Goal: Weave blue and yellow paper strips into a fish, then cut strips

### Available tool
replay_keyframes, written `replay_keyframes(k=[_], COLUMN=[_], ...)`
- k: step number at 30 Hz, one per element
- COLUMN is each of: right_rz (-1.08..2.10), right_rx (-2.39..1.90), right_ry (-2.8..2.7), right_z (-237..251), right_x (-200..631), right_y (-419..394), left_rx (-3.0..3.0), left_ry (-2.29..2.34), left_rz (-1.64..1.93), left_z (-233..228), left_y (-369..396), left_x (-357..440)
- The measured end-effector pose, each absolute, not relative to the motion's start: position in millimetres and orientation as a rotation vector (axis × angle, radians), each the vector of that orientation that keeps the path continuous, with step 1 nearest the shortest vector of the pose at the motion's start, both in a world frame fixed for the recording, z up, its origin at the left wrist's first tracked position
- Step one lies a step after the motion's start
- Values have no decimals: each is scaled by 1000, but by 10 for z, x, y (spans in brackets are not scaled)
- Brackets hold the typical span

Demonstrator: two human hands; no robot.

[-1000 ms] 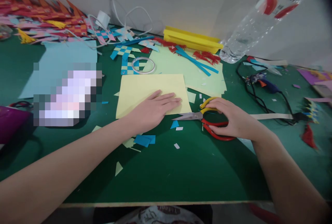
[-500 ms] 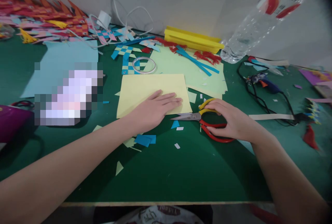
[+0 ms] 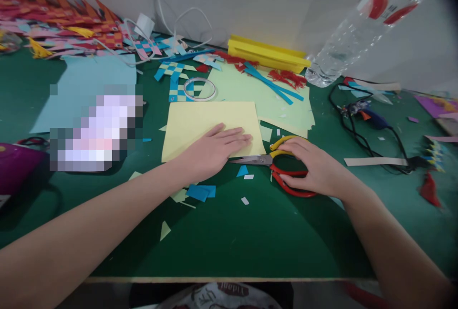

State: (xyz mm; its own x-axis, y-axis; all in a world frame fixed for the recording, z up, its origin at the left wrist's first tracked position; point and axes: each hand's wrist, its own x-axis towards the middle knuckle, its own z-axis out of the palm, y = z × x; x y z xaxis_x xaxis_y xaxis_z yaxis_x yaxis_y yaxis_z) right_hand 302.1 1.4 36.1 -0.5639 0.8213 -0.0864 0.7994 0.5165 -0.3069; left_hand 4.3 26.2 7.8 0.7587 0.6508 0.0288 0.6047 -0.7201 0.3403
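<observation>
My left hand (image 3: 214,149) lies flat, palm down, on a pale yellow sheet of paper (image 3: 200,118) in the middle of the green table (image 3: 250,237). My right hand (image 3: 315,166) rests over scissors (image 3: 272,163) with one yellow and one red handle. Its fingers curl around the handles, and the scissors lie on the table. The shut blades point left, and their tip almost touches my left hand's fingers at the sheet's lower right corner.
A light green sheet (image 3: 265,101), a tape ring (image 3: 199,88), woven paper pieces (image 3: 175,77) and a yellow box (image 3: 266,54) lie behind. A plastic bottle (image 3: 343,37) leans at back right, with a glue gun (image 3: 368,117) and black cables beside it. Paper scraps (image 3: 200,192) lie near the front.
My right hand has slid the scissors a little to the left, toward the yellow sheet. My left hand has stayed flat on the paper.
</observation>
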Motion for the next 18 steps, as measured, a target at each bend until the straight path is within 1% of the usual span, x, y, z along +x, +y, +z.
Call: replay_keyframes(k=[5,18], right_rz=[515,399], right_rx=[-1388,-1444], right_ry=[-2698,-2693], right_z=[371,376], right_x=[3034,2882], right_y=[7,-56], left_rx=[2640,2648], left_ry=[980,982], left_rz=[195,174], left_z=[85,99], left_y=[264,259], left_x=[47,60])
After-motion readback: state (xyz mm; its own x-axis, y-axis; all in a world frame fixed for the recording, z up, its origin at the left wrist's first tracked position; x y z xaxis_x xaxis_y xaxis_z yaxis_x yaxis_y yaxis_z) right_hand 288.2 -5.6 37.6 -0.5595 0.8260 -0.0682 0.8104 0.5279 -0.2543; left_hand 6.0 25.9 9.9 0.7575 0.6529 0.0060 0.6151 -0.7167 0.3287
